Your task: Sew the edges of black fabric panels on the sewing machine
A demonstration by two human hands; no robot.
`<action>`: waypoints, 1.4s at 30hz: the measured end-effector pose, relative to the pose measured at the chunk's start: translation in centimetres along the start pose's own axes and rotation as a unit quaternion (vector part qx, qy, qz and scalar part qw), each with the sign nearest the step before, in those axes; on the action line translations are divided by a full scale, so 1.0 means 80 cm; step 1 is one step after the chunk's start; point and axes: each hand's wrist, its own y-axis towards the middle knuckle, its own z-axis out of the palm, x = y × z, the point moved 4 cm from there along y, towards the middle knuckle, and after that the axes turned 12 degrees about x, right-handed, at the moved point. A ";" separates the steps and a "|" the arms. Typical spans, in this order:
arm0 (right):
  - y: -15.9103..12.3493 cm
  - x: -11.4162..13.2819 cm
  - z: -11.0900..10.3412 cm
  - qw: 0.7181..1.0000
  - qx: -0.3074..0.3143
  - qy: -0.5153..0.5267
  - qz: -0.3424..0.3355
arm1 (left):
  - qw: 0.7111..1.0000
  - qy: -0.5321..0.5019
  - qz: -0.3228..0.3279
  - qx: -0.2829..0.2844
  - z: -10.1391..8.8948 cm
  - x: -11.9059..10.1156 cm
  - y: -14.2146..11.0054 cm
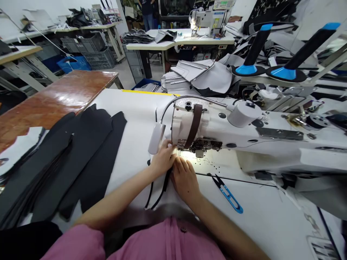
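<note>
My left hand (163, 159) rests at the needle end of a white sewing machine (244, 131), fingers curled down on a thin black strip (165, 184) lying on the white table (268, 213). My right hand (184, 178) lies flat beside it, fingers stretched toward the lit needle area, pressing the same work. What lies under the fingertips is hidden. A brown strap (195, 124) hangs over the machine head.
Blue thread snips (227, 195) lie right of my right hand. Long black fabric pieces (67, 159) are stacked at the left, beside a brown table (62, 95). A gooseneck lamp (156, 139) hangs by the needle. Grey pieces, cone stands and another sewing machine (208, 18) stand behind.
</note>
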 end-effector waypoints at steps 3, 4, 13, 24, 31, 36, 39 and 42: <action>-0.008 0.013 -0.003 0.999 0.023 0.024 -0.024 | 0.994 -0.047 0.099 0.024 -0.008 -0.009 -0.034; -0.010 0.017 -0.004 0.999 0.032 0.028 -0.031 | 0.991 -0.052 0.121 0.033 -0.010 -0.011 -0.043; -0.025 0.025 0.003 0.998 0.064 0.027 -0.011 | 0.984 0.145 -0.006 0.108 -0.022 0.018 -0.051; -0.027 0.027 0.007 0.999 0.049 0.007 -0.020 | 0.985 0.133 0.109 0.022 0.002 -0.015 -0.064; -0.035 0.032 0.017 1.000 0.010 0.016 -0.019 | 0.964 0.235 0.113 0.047 0.003 -0.020 -0.045; -0.033 0.031 0.011 0.999 -0.018 0.039 -0.025 | 0.961 0.217 0.130 0.114 0.012 -0.020 -0.035; -0.032 0.030 0.008 0.999 -0.023 0.038 -0.022 | 0.959 0.188 0.181 0.113 0.011 -0.019 -0.039; -0.032 0.030 0.007 0.999 -0.027 0.028 -0.019 | 0.956 0.186 0.203 0.104 0.012 -0.020 -0.044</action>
